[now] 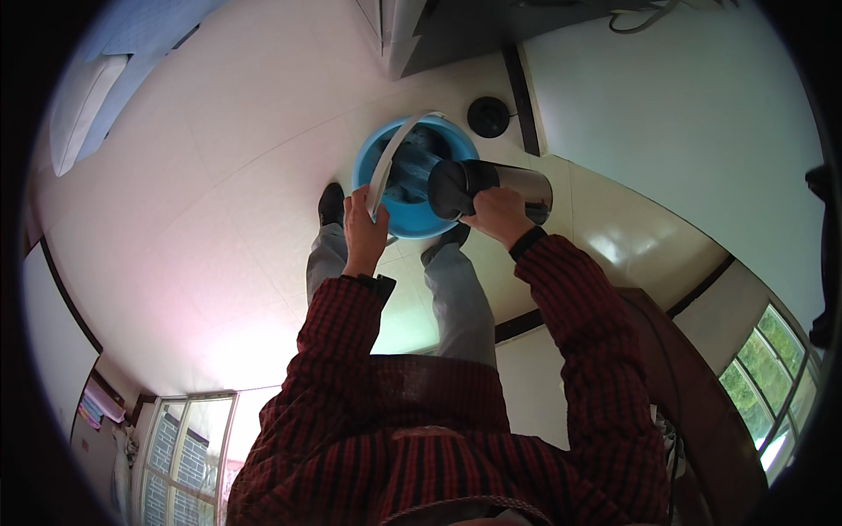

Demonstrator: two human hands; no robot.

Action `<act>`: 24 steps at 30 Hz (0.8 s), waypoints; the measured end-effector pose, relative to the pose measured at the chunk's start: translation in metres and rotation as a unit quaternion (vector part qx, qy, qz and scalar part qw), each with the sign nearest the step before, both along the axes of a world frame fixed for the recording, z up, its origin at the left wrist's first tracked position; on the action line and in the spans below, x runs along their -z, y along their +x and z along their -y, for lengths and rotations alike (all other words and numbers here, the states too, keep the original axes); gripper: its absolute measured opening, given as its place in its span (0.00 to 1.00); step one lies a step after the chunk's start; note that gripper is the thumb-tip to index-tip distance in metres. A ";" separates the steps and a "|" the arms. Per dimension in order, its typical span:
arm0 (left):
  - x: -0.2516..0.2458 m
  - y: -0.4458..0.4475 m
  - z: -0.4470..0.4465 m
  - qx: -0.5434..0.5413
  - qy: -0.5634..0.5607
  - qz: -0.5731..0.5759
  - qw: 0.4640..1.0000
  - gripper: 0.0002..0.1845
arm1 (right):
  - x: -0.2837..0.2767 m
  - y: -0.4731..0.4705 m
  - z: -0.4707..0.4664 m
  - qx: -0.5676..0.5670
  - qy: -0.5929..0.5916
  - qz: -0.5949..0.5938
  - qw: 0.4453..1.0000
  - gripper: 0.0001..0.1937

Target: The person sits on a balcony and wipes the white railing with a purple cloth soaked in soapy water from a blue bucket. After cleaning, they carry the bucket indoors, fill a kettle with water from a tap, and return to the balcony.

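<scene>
A blue plastic bucket [464, 141] stands on the floor before my feet. Dark, cloth-like material [426, 139] lies in it, partly under water. My left hand [366, 231] grips the lower end of a curved white band [388, 161], seemingly the bucket's handle, which arches over the opening. In my right hand [502, 214] is the handle of a steel and black electric kettle [520, 184]. The kettle is tipped sideways with its lid end over the bucket, and water [416, 164] streams from it into the bucket.
A round black kettle base [489, 117] sits on the floor beyond the bucket, close to the wall [658, 98]. A dark grey cabinet or appliance [473, 33] stands farther back. Brown furniture [697, 394] is at my right, and a bed-like blue-covered piece [141, 39] at far left.
</scene>
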State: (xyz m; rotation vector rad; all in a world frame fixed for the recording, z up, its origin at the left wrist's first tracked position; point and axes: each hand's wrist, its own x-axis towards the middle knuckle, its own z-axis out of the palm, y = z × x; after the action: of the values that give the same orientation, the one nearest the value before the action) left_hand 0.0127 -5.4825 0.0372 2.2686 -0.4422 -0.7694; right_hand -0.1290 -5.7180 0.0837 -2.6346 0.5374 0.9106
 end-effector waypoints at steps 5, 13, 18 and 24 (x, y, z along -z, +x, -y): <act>-0.001 0.001 0.000 0.015 0.005 -0.011 1.000 0.25 | 0.006 0.017 -0.009 0.023 -0.008 -0.013 1.000 0.17; -0.003 0.005 -0.004 0.027 -0.006 -0.031 0.999 0.24 | 0.001 0.029 -0.018 0.038 -0.009 -0.024 0.999 0.11; 0.001 0.004 -0.008 0.030 -0.004 -0.027 0.999 0.23 | 0.003 0.033 -0.024 0.039 -0.020 0.003 0.999 0.06; 0.012 0.003 -0.019 0.049 -0.010 -0.002 0.999 0.23 | 0.009 0.036 -0.027 0.043 -0.032 -0.019 0.998 0.05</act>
State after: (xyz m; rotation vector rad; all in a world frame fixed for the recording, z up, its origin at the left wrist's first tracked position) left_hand 0.0154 -5.4634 0.0257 2.2396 -0.5602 -0.8149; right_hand -0.0931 -5.6912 0.0742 -2.6329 0.6945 0.9334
